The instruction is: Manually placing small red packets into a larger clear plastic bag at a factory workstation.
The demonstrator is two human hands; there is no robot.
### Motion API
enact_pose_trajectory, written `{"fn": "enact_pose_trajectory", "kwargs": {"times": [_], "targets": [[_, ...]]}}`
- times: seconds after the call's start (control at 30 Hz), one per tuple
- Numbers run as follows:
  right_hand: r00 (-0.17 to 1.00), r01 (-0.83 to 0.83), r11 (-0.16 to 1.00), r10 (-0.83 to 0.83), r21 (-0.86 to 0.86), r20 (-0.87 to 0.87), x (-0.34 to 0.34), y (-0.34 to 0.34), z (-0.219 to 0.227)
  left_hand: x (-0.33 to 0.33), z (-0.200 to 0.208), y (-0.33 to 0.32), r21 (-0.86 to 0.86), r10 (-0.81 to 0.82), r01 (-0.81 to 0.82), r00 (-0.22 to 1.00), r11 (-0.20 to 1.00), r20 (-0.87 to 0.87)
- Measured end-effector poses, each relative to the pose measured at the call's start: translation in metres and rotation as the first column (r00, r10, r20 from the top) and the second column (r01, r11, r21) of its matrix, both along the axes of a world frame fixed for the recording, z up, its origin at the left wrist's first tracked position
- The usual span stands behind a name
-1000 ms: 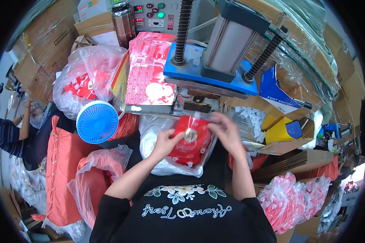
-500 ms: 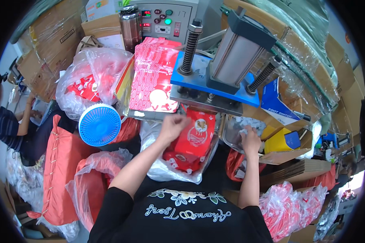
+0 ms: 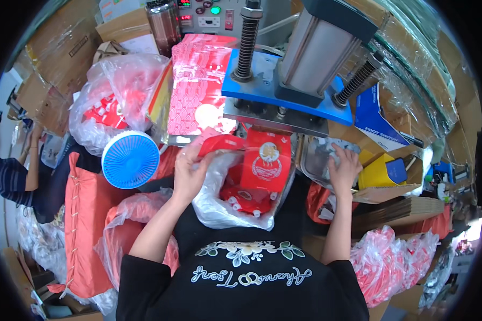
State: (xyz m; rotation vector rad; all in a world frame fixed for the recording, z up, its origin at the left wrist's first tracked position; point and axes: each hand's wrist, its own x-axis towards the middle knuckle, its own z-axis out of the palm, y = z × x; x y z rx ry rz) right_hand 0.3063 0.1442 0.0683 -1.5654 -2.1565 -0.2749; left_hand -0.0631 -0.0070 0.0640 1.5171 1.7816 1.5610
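— Is anything getting hidden around the left hand (image 3: 190, 170)?

— Its fingertips are disappearing behind the red pouch (image 3: 223, 143), so the grip is staying unclear.

— And the right hand (image 3: 343, 166)?

— It is pressing into the tray of small clear parts (image 3: 317, 155); whether it is pinching one is too small to tell.

— The press (image 3: 300, 64)?

— Its top is getting cut off by the far edge. At far left, a co-worker (image 3: 16, 176) is being cropped by the dark rim.

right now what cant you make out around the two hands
- Head view: right hand fingers reach into a tray of clear pieces; whether they grip one is hidden.
- Left hand holds a red pouch; its print is blurred.
- Plastic bag contents partly covered.
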Motion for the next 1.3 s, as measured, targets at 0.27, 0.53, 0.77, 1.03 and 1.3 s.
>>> {"fn": "enact_pose_trajectory", "kwargs": {"times": [0.27, 0.53, 0.77, 1.03, 1.3], "targets": [[0.644, -0.628, 0.746, 0.341, -0.219, -0.685, -0.079, -0.052, 0.040, 0.064, -0.054, -0.014, -0.215, -0.114, 0.217, 0.905, 0.952, 0.410], [0.525, -0.762, 0.480, 0.066, -0.434, -0.848, -0.101, -0.053, 0.007, 0.078, -0.072, -0.014, -0.186, -0.235, 0.402, 0.789, 0.897, 0.568], [0.926, -0.169, 0.969, 0.094, -0.179, -0.364, -0.025, -0.025, 0.032, 0.086, -0.034, 0.042, -0.315, -0.030, 0.281, 0.788, 0.907, 0.615], [0.990, -0.105, 0.925, 0.061, -0.366, -0.130, 0.002, -0.033, -0.001, 0.079, -0.021, 0.068, -0.290, 0.048, 0.329, 0.584, 0.898, 0.810], [0.938, -0.311, 0.929, 0.267, -0.199, -0.221, -0.024, -0.034, -0.010, -0.017, -0.027, 0.041, -0.081, 0.147, -0.256, 0.757, 0.963, -0.636]]}}
